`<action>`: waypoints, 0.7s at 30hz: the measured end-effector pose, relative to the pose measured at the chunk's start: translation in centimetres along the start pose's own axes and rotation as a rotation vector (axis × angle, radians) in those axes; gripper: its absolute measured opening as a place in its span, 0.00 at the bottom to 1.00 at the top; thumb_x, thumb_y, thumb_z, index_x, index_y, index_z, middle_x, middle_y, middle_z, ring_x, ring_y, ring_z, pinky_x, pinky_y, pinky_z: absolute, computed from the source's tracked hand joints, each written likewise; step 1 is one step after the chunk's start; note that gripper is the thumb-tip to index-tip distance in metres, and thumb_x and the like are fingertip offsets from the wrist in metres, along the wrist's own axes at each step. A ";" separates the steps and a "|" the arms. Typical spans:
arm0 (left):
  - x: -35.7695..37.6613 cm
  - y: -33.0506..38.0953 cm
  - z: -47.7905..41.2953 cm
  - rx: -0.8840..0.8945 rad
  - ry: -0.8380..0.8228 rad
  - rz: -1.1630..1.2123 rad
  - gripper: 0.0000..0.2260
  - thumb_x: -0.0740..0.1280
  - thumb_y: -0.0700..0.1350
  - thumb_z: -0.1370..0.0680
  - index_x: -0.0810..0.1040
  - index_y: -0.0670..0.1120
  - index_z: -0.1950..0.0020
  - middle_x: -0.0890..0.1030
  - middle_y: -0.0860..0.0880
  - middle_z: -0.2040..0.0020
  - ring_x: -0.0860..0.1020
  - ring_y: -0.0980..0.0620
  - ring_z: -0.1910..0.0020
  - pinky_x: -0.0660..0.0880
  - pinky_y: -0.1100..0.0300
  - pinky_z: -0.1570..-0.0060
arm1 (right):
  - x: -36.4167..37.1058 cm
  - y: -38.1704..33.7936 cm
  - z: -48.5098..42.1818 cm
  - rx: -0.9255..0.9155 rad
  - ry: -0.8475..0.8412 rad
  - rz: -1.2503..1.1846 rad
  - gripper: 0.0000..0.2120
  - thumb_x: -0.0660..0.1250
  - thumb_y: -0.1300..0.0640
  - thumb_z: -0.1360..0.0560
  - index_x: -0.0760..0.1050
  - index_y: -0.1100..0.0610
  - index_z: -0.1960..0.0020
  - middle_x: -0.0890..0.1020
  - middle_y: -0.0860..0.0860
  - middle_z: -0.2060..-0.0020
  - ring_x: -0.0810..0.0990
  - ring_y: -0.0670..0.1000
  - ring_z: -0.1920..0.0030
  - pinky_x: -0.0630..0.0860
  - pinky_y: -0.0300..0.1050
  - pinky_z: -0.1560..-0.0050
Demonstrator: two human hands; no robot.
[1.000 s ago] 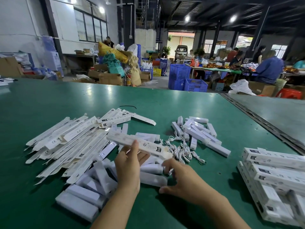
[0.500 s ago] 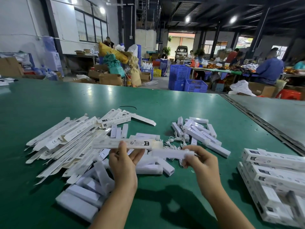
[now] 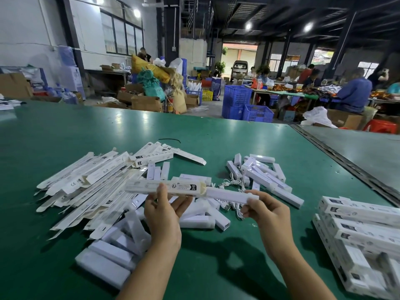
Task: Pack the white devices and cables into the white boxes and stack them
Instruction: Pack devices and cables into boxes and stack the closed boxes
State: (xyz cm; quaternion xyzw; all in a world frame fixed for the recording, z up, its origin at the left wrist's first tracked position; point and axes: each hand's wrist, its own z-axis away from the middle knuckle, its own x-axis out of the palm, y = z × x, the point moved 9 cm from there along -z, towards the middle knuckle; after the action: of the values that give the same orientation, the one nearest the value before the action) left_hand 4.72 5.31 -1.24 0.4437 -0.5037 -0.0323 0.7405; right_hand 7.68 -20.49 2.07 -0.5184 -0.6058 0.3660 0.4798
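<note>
A long white cardboard box (image 3: 164, 187) is lying level in the left hand (image 3: 164, 215), its open end touching the right hand (image 3: 268, 211)'s slim white plastic device (image 3: 229, 194).

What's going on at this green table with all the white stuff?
A person is packing by hand. Their left hand holds a white box level above the green table, and the right hand pinches a white device with its end at the box's open end. Flat boxes lie on the left, loose cables in the middle, closed boxes stacked on the right.
</note>
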 end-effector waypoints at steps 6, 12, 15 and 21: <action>0.1 0.0 0.0 0.003 -0.011 -0.022 0.12 0.64 0.47 0.17 0.73 0.40 0.40 0.86 0.49 0.62 0.86 0.44 0.60 0.82 0.56 0.65 | -0.2 0.8 -0.3 0.057 0.030 -0.079 0.12 0.64 0.67 0.23 0.85 0.58 0.57 0.80 0.58 0.69 0.77 0.52 0.69 0.77 0.41 0.67; 0.0 0.0 0.1 0.012 -0.001 -0.011 0.11 0.64 0.46 0.17 0.72 0.40 0.41 0.85 0.50 0.64 0.86 0.45 0.61 0.82 0.57 0.65 | 0.1 0.5 0.0 0.040 0.018 -0.046 0.11 0.66 0.67 0.24 0.85 0.57 0.56 0.81 0.57 0.69 0.77 0.51 0.69 0.77 0.39 0.66; -0.1 0.2 0.0 0.018 0.013 0.000 0.09 0.64 0.46 0.17 0.73 0.40 0.43 0.84 0.48 0.61 0.86 0.45 0.62 0.82 0.57 0.65 | 0.6 0.5 0.1 0.036 -0.018 0.002 0.10 0.66 0.68 0.25 0.85 0.58 0.56 0.80 0.57 0.70 0.77 0.52 0.68 0.77 0.42 0.64; -0.1 0.7 0.0 0.089 0.034 -0.058 0.04 0.62 0.45 0.16 0.74 0.45 0.48 0.81 0.45 0.50 0.86 0.45 0.58 0.82 0.57 0.63 | 1.1 -0.4 0.4 -0.032 -0.085 0.105 0.12 0.68 0.70 0.26 0.85 0.56 0.56 0.81 0.56 0.70 0.78 0.51 0.69 0.77 0.41 0.63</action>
State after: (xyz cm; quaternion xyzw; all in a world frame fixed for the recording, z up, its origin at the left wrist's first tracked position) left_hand 4.36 5.83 -0.83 0.4911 -0.4791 -0.0239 0.7271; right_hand 7.20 -19.50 2.61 -0.5412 -0.6031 0.4028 0.4255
